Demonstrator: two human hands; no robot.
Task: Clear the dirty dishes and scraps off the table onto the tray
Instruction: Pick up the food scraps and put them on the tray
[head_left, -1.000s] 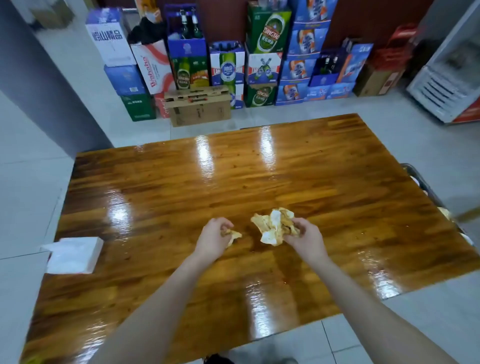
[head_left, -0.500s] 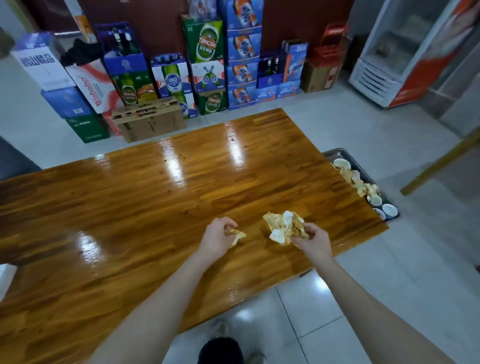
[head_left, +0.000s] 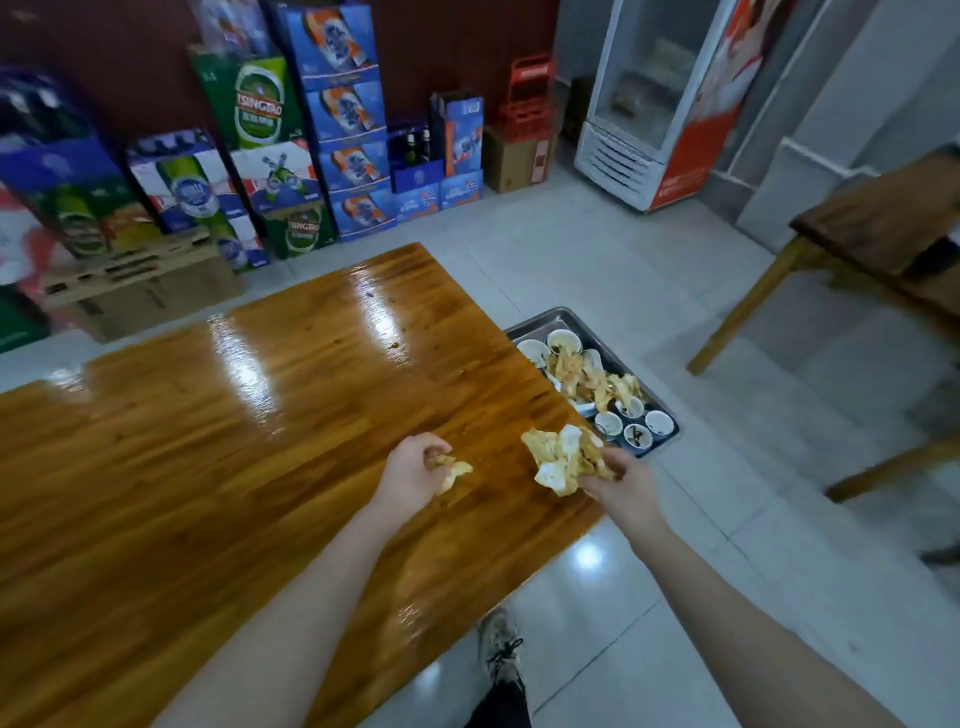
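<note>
Mid-frame over the table (head_left: 234, 441), left hand (head_left: 413, 470) pinches a small scrap (head_left: 456, 470); right hand (head_left: 626, 488) grips crumpled, perhaps greasy, napkins (head_left: 561, 457), likely bound for the tray (head_left: 587, 326) at right.

Soft, fairly bright indoor light falls from overhead. The glossy desk (head_left: 156, 467) throws back long white streaks of glare, and the tiled floor (head_left: 589, 558) shows a round bright spot near the desk's edge. Shadows are faint and diffuse. The boxes (head_left: 67, 208) at far left are smeared with blur. The wide lens bends the edges, so the fridge (head_left: 649, 104) leans.
</note>
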